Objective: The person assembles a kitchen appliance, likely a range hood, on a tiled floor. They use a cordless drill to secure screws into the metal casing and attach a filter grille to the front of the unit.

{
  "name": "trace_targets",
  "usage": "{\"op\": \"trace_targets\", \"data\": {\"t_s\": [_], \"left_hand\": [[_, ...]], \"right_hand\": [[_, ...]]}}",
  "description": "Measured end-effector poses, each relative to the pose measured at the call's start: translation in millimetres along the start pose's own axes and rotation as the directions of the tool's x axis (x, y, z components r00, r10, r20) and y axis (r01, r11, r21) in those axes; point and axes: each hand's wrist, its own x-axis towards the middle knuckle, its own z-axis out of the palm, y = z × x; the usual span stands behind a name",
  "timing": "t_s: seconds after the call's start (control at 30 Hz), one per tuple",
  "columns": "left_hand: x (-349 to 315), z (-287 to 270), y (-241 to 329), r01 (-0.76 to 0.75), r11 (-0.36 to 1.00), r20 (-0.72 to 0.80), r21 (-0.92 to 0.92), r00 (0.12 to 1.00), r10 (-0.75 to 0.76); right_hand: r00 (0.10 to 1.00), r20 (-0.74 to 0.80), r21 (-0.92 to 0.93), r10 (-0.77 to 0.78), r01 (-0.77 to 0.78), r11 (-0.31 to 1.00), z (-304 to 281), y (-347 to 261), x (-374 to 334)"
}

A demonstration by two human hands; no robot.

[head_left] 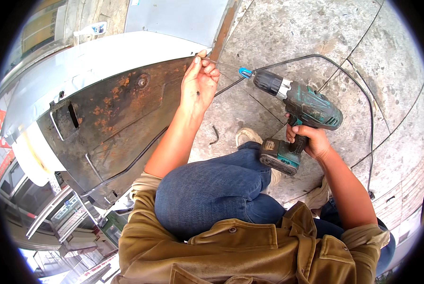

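My right hand [311,141] is wrapped round the grip of a teal and black cordless drill [311,105], held above the pavement with its chuck toward the left. A blue piece [245,72] sits at the chuck's front. From there a thin metal bit [223,64] runs to my left hand [200,80], whose thumb and forefinger pinch its far end. That hand is palm up beside the corner of a rusty metal panel [126,106]; a small dark spot shows on its palm. Whether the fingertips also hold something small is too fine to see.
The rusty panel has a white edge [107,47] and rests at the left, by a grey sheet [174,16]. A black cable [363,90] loops over the paving and across the panel. A small bent dark piece [214,135] lies on the ground, and a bottle [96,29] lies far left.
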Motion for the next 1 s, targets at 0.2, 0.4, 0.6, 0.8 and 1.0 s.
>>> {"op": "trace_targets", "data": {"t_s": [0.2,0.4,0.6,0.8,1.0], "left_hand": [[7,-4,0,-0.017,0.991,-0.036,0.133,0.999,0.022],[10,-8,3,-0.044,0.982,-0.039,0.186,0.998,0.052],[12,-10,5,-0.045,0.980,-0.050,0.195,0.997,0.055],[6,-15,-4,-0.014,0.984,-0.101,0.179,0.994,0.033],[-15,-27,-34,0.160,0.947,-0.194,0.280,0.975,-0.107]], "right_hand": [[1.000,-0.007,0.017,-0.018,0.018,1.000,6,14,16],[1.000,-0.004,0.013,-0.024,0.024,1.000,7,19,22],[1.000,0.000,0.039,-0.020,0.020,0.999,6,20,25],[0.998,-0.034,-0.135,-0.054,0.049,0.990,5,18,25],[0.996,-0.030,-0.387,-0.086,0.068,0.920,-11,15,25]]}}
